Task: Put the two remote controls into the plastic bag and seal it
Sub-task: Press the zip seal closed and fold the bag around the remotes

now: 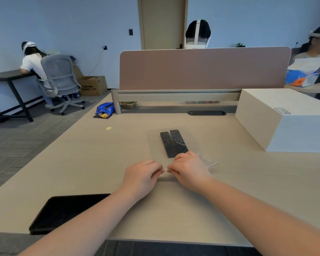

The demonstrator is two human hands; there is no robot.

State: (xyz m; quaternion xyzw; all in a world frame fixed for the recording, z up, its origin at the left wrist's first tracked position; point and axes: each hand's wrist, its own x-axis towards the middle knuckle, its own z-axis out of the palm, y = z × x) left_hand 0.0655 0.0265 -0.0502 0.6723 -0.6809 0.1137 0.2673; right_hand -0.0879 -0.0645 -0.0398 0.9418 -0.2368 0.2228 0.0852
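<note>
Two black remote controls, the left one (167, 144) and the right one (178, 141), lie side by side inside a clear plastic bag (154, 143) flat on the desk. The bag's near edge is pinched between my left hand (142, 177) and my right hand (189, 170), whose fingertips almost touch at the middle of that edge. My right hand covers the near ends of the remotes. The bag's right corner (209, 162) sticks out crumpled beside my right hand.
A large white box (288, 119) stands on the desk at the right. A black tablet-like slab (63, 212) lies near the front left edge. A pink divider panel (203, 68) closes the back. Blue snack packets (105, 109) lie at the far left corner. Other people sit beyond.
</note>
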